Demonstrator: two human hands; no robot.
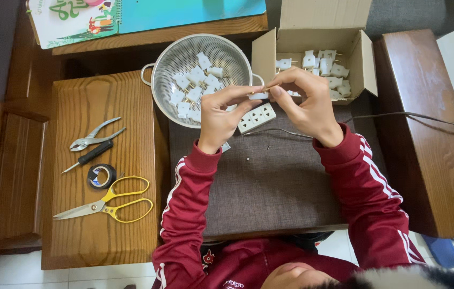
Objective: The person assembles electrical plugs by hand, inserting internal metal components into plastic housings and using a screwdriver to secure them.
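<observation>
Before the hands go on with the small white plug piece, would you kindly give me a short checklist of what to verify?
1. Left hand and right hand both pinch the small white plug piece: ok.
2. Thin brass-coloured prong held at the fingertips: ok; whether it is seated, cannot tell.
3. White socket strip lies within reach under the hands: ok.
4. Loose screws lie on the grey mat: ok.
5. Screwdriver lies apart on the wooden board: not ok.
</observation>
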